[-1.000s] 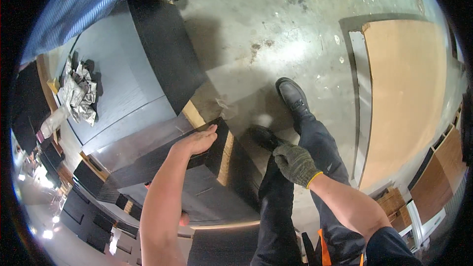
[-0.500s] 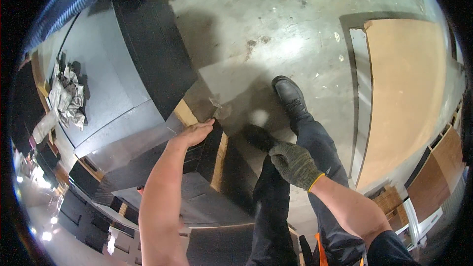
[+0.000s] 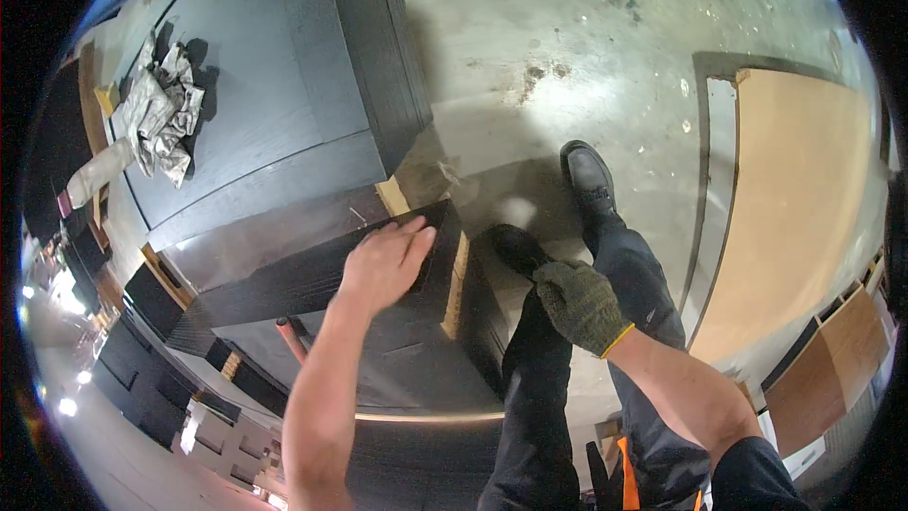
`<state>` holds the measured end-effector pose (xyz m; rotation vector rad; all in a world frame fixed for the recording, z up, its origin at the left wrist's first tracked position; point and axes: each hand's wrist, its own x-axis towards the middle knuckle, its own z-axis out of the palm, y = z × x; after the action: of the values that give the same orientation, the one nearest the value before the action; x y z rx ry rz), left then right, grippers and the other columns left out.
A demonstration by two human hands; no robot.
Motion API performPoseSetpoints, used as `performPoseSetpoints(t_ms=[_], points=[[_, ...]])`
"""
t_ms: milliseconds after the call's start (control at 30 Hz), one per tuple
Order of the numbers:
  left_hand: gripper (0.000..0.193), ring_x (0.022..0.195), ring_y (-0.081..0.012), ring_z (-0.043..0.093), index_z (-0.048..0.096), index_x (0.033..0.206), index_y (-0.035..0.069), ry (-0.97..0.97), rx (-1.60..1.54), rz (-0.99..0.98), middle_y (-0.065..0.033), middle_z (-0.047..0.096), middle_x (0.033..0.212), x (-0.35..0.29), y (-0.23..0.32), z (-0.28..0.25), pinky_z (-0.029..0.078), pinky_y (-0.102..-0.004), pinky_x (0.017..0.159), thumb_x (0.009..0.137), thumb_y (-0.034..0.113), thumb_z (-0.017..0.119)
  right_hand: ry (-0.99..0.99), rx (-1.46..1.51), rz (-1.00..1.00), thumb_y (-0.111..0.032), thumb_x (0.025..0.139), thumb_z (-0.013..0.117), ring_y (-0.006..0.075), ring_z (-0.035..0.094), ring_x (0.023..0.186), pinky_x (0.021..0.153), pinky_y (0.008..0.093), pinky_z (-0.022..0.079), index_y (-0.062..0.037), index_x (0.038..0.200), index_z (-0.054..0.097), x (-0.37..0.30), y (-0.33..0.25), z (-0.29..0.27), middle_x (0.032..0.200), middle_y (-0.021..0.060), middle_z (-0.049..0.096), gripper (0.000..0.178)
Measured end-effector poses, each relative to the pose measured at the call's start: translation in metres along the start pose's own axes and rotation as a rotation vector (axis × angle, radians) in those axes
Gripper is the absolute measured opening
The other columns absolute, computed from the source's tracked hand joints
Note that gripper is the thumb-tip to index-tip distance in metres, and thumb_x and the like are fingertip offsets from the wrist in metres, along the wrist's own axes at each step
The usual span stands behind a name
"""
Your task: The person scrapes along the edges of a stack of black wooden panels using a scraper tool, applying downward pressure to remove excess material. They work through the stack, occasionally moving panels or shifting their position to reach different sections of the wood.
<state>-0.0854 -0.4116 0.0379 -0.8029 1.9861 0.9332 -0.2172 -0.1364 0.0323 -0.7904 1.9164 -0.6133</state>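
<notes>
My bare left hand rests on or just over the top edge of a black wood-grained cabinet panel. Its fingers are stretched out and slightly apart, with nothing in them. On my right hand is a dark green knitted glove with a yellow cuff. Its fingers curl closed above my knee; whatever they may hold is hidden. Beyond my left hand stands a second dark cabinet piece, with a crumpled silvery-grey sheet lying on it. Beside my left forearm a red stick-like thing shows in part.
A clear bottle with a pinkish end lies by the crumpled sheet. At the right, a large tan board rests on the concrete floor. Brown boards stand at the lower right. Bare wood strips edge the near cabinet.
My left hand has shifted from the cabinet's corner back along its top edge, fingers more spread. The view has swung left. Another person's gloved hand and most of the blue sleeve have left the picture.
</notes>
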Motion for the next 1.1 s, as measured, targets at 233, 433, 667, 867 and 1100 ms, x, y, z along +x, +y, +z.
performPoseSetpoints(t_ms=[233, 433, 667, 867, 1100], points=[[0.036, 0.092, -0.0315, 0.057, 0.066, 0.096, 0.007, 0.714, 0.048, 0.227, -0.0100, 0.060, 0.101, -0.144, -0.029, 0.069, 0.047, -0.0421, 0.081, 0.068, 0.020, 0.086, 0.093, 0.053, -0.306, -0.019, 0.085, 0.065, 0.0334, 0.062, 0.095, 0.082, 0.0465, 0.051, -0.0092, 0.107, 0.066, -0.004, -0.040, 0.005, 0.101, 0.0123, 0.066, 0.024], [0.029, 0.097, -0.0340, 0.053, 0.064, 0.095, 0.010, 0.696, 0.092, 0.141, -0.0109, 0.055, 0.104, -0.150, -0.059, 0.131, 0.045, -0.0456, 0.085, 0.071, 0.013, 0.081, -0.089, -0.056, -0.371, -0.020, 0.083, 0.062, 0.0331, 0.061, 0.093, 0.078, 0.0472, 0.050, -0.0098, 0.110, 0.066, -0.014, -0.047, 0.024, 0.102, 0.0113, 0.065, 0.029], [0.025, 0.086, -0.0299, 0.059, 0.064, 0.088, 0.008, 0.685, 0.034, 0.206, -0.0085, 0.060, 0.088, -0.152, -0.039, 0.109, 0.047, -0.0437, 0.081, 0.066, 0.000, 0.074, -0.038, -0.013, -0.544, -0.023, 0.082, 0.058, 0.0314, 0.060, 0.100, 0.085, 0.0464, 0.049, -0.0082, 0.112, 0.065, -0.011, -0.062, 0.011, 0.110, 0.0121, 0.062, 0.033], [0.028, 0.075, -0.0311, 0.064, 0.065, 0.085, 0.004, 0.470, -0.167, 0.272, -0.0112, 0.066, 0.079, -0.147, 0.016, 0.066, 0.051, -0.0390, 0.071, 0.060, -0.006, 0.068, -0.132, -0.132, -0.789, -0.027, 0.086, 0.052, 0.0317, 0.060, 0.101, 0.086, 0.0487, 0.047, -0.0076, 0.114, 0.063, -0.009, -0.095, 0.005, 0.108, 0.0125, 0.062, 0.036], [0.051, 0.073, -0.0197, 0.070, 0.062, 0.107, 0.003, 0.282, -0.452, -0.200, -0.0063, 0.070, 0.076, -0.138, 0.056, 0.050, 0.056, -0.0343, 0.074, 0.065, 0.014, 0.089, -0.251, 0.015, -0.505, -0.025, 0.087, 0.057, 0.0334, 0.064, 0.085, 0.065, 0.0481, 0.052, -0.0072, 0.114, 0.060, -0.005, -0.085, -0.003, 0.096, 0.0151, 0.065, 0.033]])
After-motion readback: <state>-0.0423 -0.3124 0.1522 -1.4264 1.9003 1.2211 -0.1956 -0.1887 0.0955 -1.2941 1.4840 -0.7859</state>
